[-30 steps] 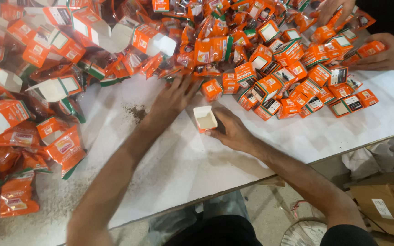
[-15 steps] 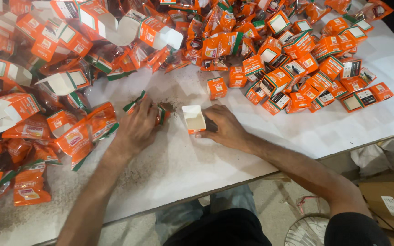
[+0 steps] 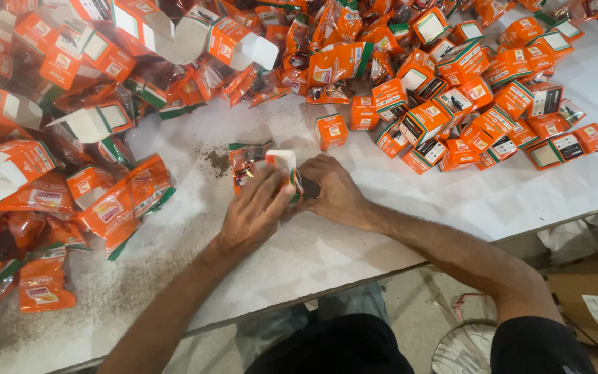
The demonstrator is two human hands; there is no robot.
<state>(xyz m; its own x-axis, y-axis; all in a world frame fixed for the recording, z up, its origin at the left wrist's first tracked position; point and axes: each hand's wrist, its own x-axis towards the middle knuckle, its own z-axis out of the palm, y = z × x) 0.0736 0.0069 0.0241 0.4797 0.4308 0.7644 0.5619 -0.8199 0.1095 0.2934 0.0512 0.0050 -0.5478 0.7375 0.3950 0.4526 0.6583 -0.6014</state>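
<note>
Near the middle of the white tabletop (image 3: 396,228), both hands meet on one small open carton (image 3: 284,161) — the left hand (image 3: 254,211) closed around a dark-filled pouch (image 3: 247,161), pressing it at the carton's mouth, the right hand (image 3: 333,188) gripping the carton steady. The step looks like filling the carton; next, the pouch needs seating fully — flaps then closed.

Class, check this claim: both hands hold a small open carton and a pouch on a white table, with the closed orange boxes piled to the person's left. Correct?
Not quite. In the head view the closed orange boxes lie to the person's right; loose pouches sit left. Both hands, left hand and right hand, do meet at the small open carton.
</note>
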